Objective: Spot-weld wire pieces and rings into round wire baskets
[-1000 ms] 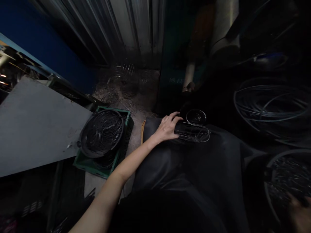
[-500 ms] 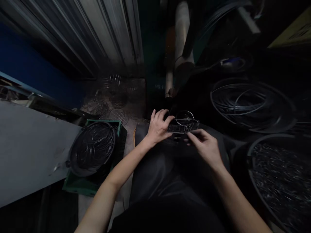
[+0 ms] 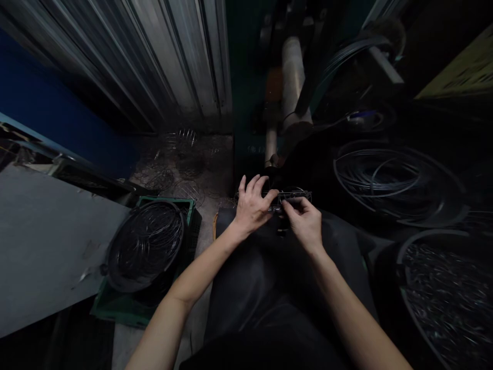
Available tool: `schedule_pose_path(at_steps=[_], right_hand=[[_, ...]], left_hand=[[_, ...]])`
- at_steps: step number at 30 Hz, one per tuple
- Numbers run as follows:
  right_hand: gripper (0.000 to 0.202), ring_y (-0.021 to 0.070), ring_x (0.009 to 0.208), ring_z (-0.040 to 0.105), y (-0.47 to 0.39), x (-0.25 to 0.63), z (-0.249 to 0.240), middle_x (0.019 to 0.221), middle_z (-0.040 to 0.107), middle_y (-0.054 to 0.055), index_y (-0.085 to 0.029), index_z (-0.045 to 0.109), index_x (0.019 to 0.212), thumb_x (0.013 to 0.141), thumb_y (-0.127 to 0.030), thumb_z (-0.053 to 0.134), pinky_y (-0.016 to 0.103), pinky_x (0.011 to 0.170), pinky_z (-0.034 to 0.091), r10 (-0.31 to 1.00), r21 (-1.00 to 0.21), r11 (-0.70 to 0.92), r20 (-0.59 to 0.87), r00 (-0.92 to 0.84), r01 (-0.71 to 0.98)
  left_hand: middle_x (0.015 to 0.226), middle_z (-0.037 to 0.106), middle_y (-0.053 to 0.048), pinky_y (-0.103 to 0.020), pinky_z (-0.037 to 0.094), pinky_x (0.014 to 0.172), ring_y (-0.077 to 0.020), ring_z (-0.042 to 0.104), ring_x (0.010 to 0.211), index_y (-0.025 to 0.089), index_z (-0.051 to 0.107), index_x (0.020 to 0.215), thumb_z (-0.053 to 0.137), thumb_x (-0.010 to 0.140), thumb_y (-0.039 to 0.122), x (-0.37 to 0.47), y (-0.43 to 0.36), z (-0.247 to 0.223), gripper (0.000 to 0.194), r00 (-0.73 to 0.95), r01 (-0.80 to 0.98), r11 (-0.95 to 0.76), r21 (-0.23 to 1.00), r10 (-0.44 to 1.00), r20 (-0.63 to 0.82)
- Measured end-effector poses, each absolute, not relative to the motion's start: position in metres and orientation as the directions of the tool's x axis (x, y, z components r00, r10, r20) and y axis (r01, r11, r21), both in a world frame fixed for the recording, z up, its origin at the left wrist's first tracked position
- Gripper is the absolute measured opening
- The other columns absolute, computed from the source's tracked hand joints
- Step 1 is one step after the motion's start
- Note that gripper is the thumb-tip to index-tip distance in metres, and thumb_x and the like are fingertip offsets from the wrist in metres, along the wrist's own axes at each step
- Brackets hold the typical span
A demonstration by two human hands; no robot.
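A thin metal wire frame (image 3: 304, 195) lies crosswise above my lap, in the middle of the view. My left hand (image 3: 254, 203) grips its left part between thumb and fingers, with the other fingertips raised. Close beside it, my right hand (image 3: 305, 221) is pinched at the frame's near side, thumb against fingers. Whatever is between those right fingertips is too small and dark to make out. Part of a wire ring shows faintly behind the frame.
A round tub of thin wire rings (image 3: 148, 246) sits on a green crate (image 3: 115, 303) at left. Right are a tub of wire coils (image 3: 385, 174) and a bin of small metal pieces (image 3: 450, 288). A machine with a pale cylinder (image 3: 293, 77) stands ahead.
My right hand has moved left along the wire frame, closer to my left hand. The ring above the frame now shows less. The view has shifted slightly upward.
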State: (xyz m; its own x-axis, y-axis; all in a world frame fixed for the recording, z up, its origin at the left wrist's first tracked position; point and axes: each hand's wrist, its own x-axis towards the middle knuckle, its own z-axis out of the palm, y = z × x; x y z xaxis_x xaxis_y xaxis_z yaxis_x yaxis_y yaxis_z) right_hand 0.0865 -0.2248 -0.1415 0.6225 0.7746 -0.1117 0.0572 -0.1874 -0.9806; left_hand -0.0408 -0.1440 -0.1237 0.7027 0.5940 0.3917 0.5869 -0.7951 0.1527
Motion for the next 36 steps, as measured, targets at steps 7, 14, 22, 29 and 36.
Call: schedule_pose_path(at_steps=[7, 14, 22, 29, 36], right_hand=[[0.033, 0.0155, 0.061, 0.061, -0.209, 0.077, -0.145, 0.076, 0.067, 0.005, -0.017, 0.062, 0.083, 0.079, -0.049, 0.057, 0.027, 0.061, 0.049, 0.722, -0.896, -0.147, 0.192, 0.664, 0.419], [0.027, 0.0154, 0.067, 0.061, -0.189, 0.082, -0.141, 0.078, 0.066, 0.005, -0.017, 0.062, 0.085, 0.085, -0.043, 0.054, 0.026, 0.065, 0.048, 0.697, -0.786, -0.027, 0.428, 0.575, 0.617], [0.024, 0.0153, 0.067, 0.06, -0.182, 0.089, -0.136, 0.076, 0.065, 0.004, -0.017, 0.061, 0.084, 0.087, -0.039, 0.052, 0.027, 0.066, 0.049, 0.681, -0.723, 0.03, 0.521, 0.515, 0.69], [0.022, 0.0156, 0.067, 0.06, -0.18, 0.091, -0.136, 0.077, 0.065, 0.004, -0.018, 0.061, 0.084, 0.086, -0.039, 0.054, 0.027, 0.066, 0.049, 0.684, -0.727, 0.004, 0.504, 0.528, 0.687], [0.023, 0.0157, 0.067, 0.061, -0.173, 0.093, -0.134, 0.077, 0.065, 0.005, -0.018, 0.061, 0.083, 0.086, -0.04, 0.054, 0.027, 0.067, 0.049, 0.69, -0.723, 0.008, 0.504, 0.519, 0.69]], left_hand=[[0.135, 0.046, -0.014, -0.055, 0.023, 0.111, -0.0306, 0.039, 0.131, 0.02, 0.056, 0.112, 0.072, 0.067, 0.025, -0.037, -0.132, -0.125, 0.049, 0.629, 0.617, -0.764, 0.186, 0.622, 0.467], [0.133, 0.049, -0.013, -0.052, 0.028, 0.109, -0.0301, 0.043, 0.128, 0.02, 0.055, 0.107, 0.073, 0.064, 0.024, -0.033, -0.115, -0.122, 0.047, 0.582, 0.598, -0.782, 0.174, 0.573, 0.577], [0.135, 0.047, -0.013, -0.05, 0.029, 0.108, -0.0287, 0.041, 0.13, 0.021, 0.054, 0.108, 0.072, 0.065, 0.028, -0.03, -0.106, -0.122, 0.048, 0.564, 0.582, -0.789, 0.197, 0.567, 0.601], [0.136, 0.048, -0.011, -0.048, 0.027, 0.109, -0.0265, 0.04, 0.131, 0.022, 0.054, 0.108, 0.07, 0.068, 0.027, -0.028, -0.104, -0.117, 0.044, 0.569, 0.594, -0.769, 0.238, 0.61, 0.551], [0.136, 0.047, -0.011, -0.045, 0.025, 0.109, -0.0255, 0.04, 0.131, 0.021, 0.054, 0.11, 0.07, 0.067, 0.028, -0.026, -0.097, -0.116, 0.047, 0.575, 0.605, -0.756, 0.248, 0.631, 0.521]])
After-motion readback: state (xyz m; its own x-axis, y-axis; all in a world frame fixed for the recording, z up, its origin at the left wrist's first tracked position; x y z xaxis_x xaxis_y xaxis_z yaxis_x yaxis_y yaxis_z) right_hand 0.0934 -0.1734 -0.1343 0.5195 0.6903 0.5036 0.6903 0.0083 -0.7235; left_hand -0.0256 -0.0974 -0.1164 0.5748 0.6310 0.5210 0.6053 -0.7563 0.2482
